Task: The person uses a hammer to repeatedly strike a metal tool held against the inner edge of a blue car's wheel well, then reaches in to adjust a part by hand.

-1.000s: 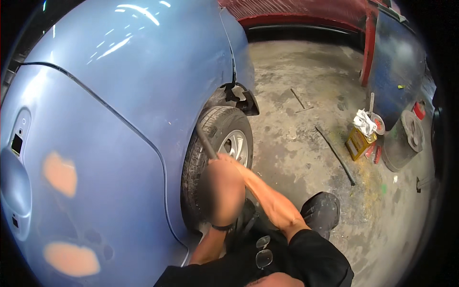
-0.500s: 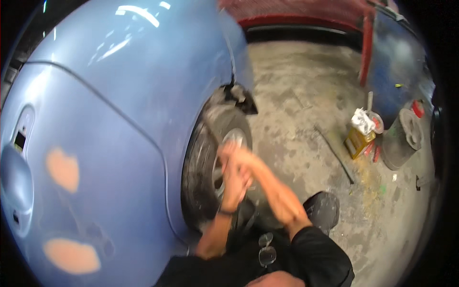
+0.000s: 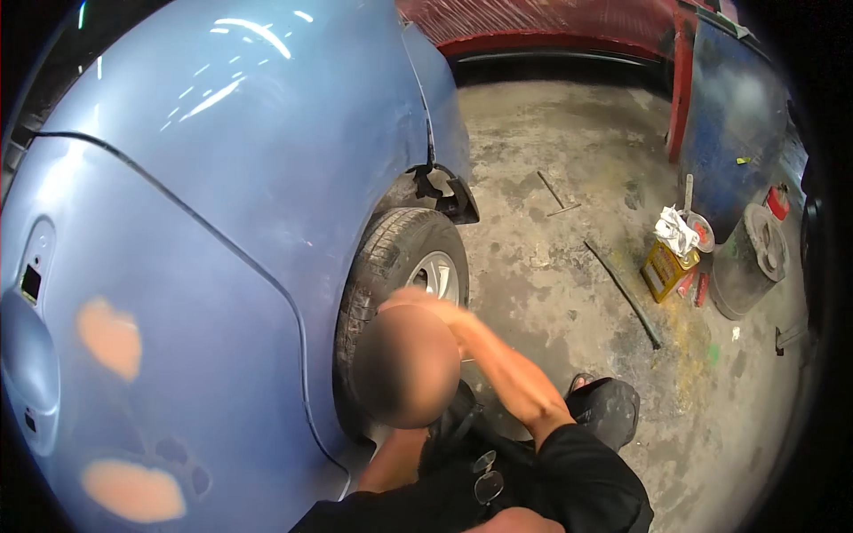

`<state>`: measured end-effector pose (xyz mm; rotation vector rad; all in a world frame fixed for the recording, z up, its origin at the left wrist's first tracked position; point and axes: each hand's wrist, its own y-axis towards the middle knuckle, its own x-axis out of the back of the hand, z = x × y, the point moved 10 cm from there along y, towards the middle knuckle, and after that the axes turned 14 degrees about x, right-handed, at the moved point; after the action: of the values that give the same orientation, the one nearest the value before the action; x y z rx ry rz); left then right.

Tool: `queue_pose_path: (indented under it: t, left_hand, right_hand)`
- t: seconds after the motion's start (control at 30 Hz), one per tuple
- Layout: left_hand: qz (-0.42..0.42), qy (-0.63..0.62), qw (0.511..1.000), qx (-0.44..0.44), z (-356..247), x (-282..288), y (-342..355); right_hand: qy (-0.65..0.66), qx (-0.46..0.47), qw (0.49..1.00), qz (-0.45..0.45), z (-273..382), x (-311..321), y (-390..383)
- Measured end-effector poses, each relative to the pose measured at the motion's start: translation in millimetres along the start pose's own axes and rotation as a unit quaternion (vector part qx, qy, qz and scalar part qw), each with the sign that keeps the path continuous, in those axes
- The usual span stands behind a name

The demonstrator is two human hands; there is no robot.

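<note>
Both my hands are in front of the wheel of a blue car. My right hand [image 3: 425,307] is raised beside the silver rim [image 3: 436,274], its arm reaching in from the right. Its fingers are partly covered by a dark blurred oval, so I cannot see whether it holds anything. The same oval hides my left hand; only my left forearm [image 3: 394,457] shows below it. The black tire [image 3: 391,242] sits under the wheel arch. Bare orange-tan patches [image 3: 133,491] mark the blue door panel [image 3: 204,355].
On the concrete floor lie a thin T-shaped tool [image 3: 558,195] and a long dark bar [image 3: 626,298]. To the right stand a yellow tin [image 3: 665,272] topped with a crumpled white cloth [image 3: 676,231] and a grey metal drum [image 3: 745,275]. Glasses [image 3: 488,480] hang on my black shirt.
My hands, close together in front of the rim before, have shifted slightly down and left. The right forearm has swung left a little. The dark oval now covers much of the hands.
</note>
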<state>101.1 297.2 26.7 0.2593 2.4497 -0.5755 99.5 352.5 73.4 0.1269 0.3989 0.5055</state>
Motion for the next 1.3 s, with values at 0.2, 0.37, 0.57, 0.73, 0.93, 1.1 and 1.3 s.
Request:
queue_pose_path:
  t: [0.2, 0.37, 0.57, 0.73, 0.93, 1.1, 1.3]
  left_hand:
    - [-0.015, 0.092, 0.995, 0.043, 9.1, 5.6, -18.8]
    - [-0.059, 0.029, 0.998, 0.014, 12.5, 18.2, -41.1]
    - [-0.054, -0.021, 0.997, -0.046, -14.7, -1.5, -23.7]
    - [-0.003, 0.105, 0.994, 0.044, 18.7, -30.8, -6.8]
    - [-0.044, 0.039, 0.998, 0.029, 23.2, 8.5, -27.5]
    - [-0.001, -0.052, 0.999, -0.006, -0.3, 3.0, -40.0]
    - [-0.057, -0.097, 0.992, 0.065, -2.1, 19.8, -21.5]
  right_hand:
    - [-0.008, 0.074, 0.994, -0.079, -5.6, 27.0, -14.3]
    - [0.033, 0.014, 0.999, 0.009, -26.1, -17.4, -10.5]
    - [0.02, -0.038, 0.997, 0.056, -9.2, -17.5, -1.3]
    - [0.041, 0.045, 0.992, -0.115, -11.4, 55.9, -33.5]
    - [0.061, 0.017, 0.996, -0.062, -17.5, 14.0, -33.2]
    - [0.024, 0.014, 0.997, 0.066, -18.4, -21.1, -10.8]
    - [-0.027, 0.014, 0.995, -0.094, -18.2, 6.5, 3.6]
